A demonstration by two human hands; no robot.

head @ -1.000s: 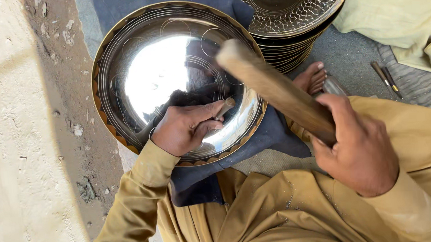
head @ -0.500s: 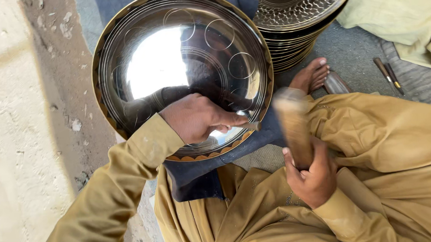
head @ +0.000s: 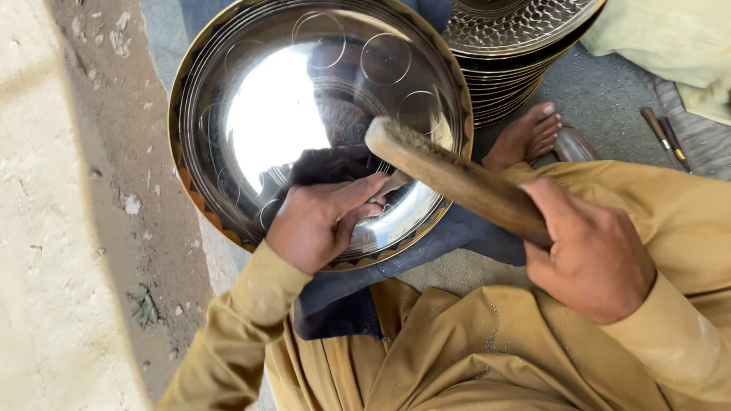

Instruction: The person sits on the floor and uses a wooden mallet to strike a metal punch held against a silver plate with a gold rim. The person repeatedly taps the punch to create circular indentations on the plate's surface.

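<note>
Gripping wooden mallet [head: 455,181], steadying tray [head: 296,126], apparently

My right hand [head: 591,253] hides the wooden mallet's [head: 455,181] grip end. My left hand [head: 321,220] covers the small tool it pinches against the polished metal tray [head: 279,119]; kind unclear. Stack of hammered trays [head: 530,17] cut off by top edge.
</note>
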